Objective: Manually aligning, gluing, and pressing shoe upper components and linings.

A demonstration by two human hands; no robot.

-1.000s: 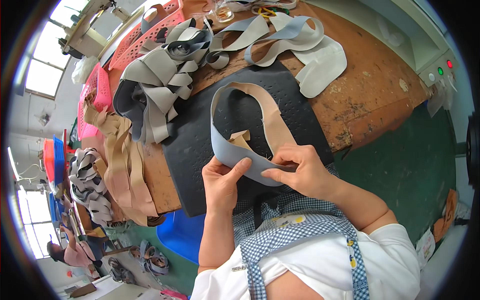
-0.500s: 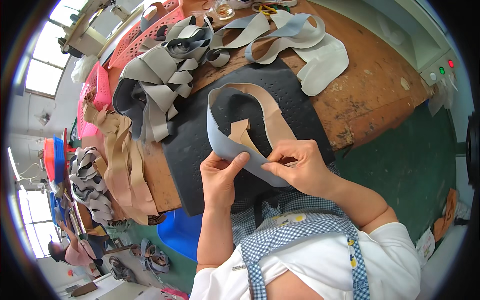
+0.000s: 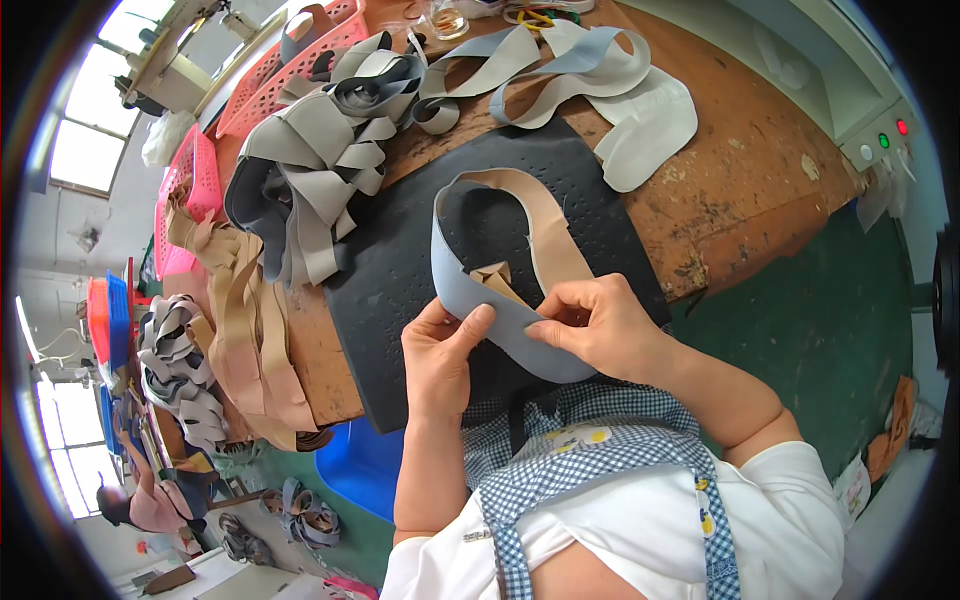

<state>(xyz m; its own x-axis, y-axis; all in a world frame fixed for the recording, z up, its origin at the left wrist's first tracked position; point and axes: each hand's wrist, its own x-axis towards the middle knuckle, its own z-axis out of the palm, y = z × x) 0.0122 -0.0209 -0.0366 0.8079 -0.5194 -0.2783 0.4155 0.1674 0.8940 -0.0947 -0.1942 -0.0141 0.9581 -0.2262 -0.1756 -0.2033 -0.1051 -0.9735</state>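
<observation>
Over a black mat (image 3: 385,300), a strip of flat material (image 3: 455,262) stands in a loop, pale blue on one face and tan on the other. My left hand (image 3: 440,355) pinches its near blue side between thumb and fingers. A little to the right, my right hand (image 3: 605,325) is closed on the same strip, thumb pressed against the blue face. Within the loop, a small folded tan piece (image 3: 492,272) sticks up behind the blue edge. Where its lower end goes is hidden by the strip.
Grey strips (image 3: 310,140) are heaped beyond the mat's left side, with tan strips (image 3: 255,340) hanging off the table. Pale cut pieces (image 3: 650,125) lie at the far side. Pink baskets (image 3: 190,195) stand at the left. A person (image 3: 155,500) works farther off.
The loop has shifted slightly right, and its near end bulges lower. The tan piece inside now looks shorter and more folded. Both hands keep their grip.
</observation>
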